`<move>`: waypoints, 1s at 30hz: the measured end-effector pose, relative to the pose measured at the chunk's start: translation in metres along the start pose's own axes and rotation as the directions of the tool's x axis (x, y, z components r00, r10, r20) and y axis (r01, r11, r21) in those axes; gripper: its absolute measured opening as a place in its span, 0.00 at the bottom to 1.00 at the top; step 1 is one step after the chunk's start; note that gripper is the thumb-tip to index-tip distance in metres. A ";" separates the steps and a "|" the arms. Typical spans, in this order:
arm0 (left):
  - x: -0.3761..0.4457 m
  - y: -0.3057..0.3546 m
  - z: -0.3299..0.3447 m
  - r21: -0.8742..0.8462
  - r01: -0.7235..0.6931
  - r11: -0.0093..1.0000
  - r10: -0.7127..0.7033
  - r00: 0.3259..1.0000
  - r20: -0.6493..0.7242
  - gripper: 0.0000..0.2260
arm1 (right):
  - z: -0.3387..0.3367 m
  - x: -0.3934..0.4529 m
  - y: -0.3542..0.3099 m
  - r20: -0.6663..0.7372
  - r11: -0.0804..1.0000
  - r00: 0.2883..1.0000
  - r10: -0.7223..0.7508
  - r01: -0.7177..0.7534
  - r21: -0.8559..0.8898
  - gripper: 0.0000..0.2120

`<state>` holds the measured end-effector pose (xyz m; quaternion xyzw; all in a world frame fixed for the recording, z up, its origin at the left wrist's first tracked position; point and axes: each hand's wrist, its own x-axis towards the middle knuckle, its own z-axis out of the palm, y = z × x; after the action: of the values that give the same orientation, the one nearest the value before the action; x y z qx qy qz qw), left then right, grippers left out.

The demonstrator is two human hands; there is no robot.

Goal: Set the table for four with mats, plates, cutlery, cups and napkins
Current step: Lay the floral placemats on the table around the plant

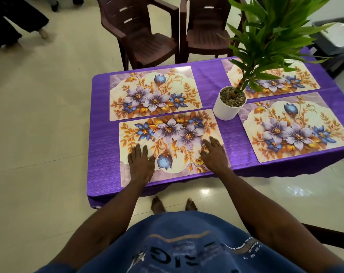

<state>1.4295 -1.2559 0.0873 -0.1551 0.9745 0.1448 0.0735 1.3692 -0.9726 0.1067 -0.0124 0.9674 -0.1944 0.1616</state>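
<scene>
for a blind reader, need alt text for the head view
Both hands, left hand and right hand, press flat on the near floral mat, one of four on a purple-clothed table with a potted plant.

Glossy floral mats (156, 94) lie on a ribbed, sheeny purple cloth (210, 75); beside the smooth white pot (227, 109), moulded plastic chairs (147, 36) and polished floor tiles (49, 115).

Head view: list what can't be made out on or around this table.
- Far right mat: partly hidden by the plant's leaves.
- Near right mat: right corner cut by the frame edge.
- Near left mat: parts covered by the left hand and right hand.
- Grey object, top right: cropped, unidentifiable.
</scene>
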 end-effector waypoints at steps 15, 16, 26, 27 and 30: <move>-0.003 0.004 -0.002 0.009 0.017 1.000 -0.018 1.000 0.025 0.27 | -0.007 -0.002 -0.002 0.015 1.000 1.000 -0.004 0.004 -0.003 0.25; -0.003 0.003 -0.002 0.011 0.019 1.000 -0.019 0.999 0.026 0.27 | -0.007 -0.002 -0.002 0.016 1.000 1.000 -0.004 0.004 -0.004 0.25; -0.002 0.003 -0.002 0.023 0.026 0.999 -0.027 0.999 0.044 0.27 | 0.002 0.006 0.005 0.034 0.999 0.999 -0.017 0.018 -0.027 0.26; -0.002 0.003 -0.003 0.021 0.025 0.999 -0.026 0.999 0.042 0.27 | 0.003 0.007 0.005 0.034 1.000 0.999 -0.015 0.016 -0.024 0.26; -0.002 0.004 -0.003 0.022 0.027 0.999 -0.028 0.999 0.044 0.27 | 0.002 0.006 0.004 0.026 0.999 1.000 -0.013 0.014 -0.030 0.26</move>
<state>1.4301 -1.2526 0.0920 -0.1646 0.9718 0.1368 0.0986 1.3643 -0.9705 0.1014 -0.0238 0.9680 -0.1809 0.1725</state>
